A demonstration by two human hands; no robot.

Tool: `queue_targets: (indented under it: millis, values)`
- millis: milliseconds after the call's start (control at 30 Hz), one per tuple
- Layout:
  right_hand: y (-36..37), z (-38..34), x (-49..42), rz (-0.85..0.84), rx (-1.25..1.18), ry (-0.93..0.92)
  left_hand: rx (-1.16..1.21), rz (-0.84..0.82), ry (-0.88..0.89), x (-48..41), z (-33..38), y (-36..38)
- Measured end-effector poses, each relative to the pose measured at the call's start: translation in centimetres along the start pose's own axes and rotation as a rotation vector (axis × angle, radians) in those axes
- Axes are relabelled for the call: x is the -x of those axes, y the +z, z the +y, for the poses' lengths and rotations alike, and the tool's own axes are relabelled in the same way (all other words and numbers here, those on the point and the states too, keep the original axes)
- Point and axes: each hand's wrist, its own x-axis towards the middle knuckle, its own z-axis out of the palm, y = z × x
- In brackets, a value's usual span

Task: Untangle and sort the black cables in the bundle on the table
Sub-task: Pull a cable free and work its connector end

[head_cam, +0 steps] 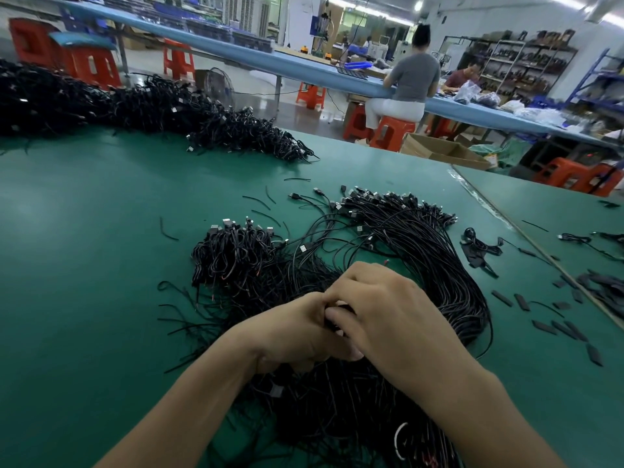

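Left hand (297,332) and right hand (388,315) meet mid-bundle (337,417) at the table's (101,265) 6 o'clock, fingers (339,314) curled, pinching a few cables (330,321); risk: a hard yank cinches the tangle, drags the clump (233,255) at 10 o'clock and scrambles the fan (439,265) at 1 o'clock.

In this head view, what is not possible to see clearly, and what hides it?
1. Head view: how many strands the left hand and right hand pinch; their fingers cover it.
2. Near end of the tangled bundle of thin black cables: forearms cover it, bottom edge cuts it.
3. Far long pile of black cables: left edge cuts it.
4. Type of the silver-tipped plugs: too small.
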Motion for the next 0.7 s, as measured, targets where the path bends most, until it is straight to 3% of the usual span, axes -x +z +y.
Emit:
queue_targets:
  millis: [533, 700]
  values:
    - [0.4, 0.5, -0.4, -0.033, 0.12, -0.09, 0.101, 0.024, 0.006, -0.2, 0.1, -0.1]
    - [0.8, 1.4, 0.0, 0.16, -0.037, 0.037, 0.505, 0.036, 0.087, -0.2, 1.0, 0.1]
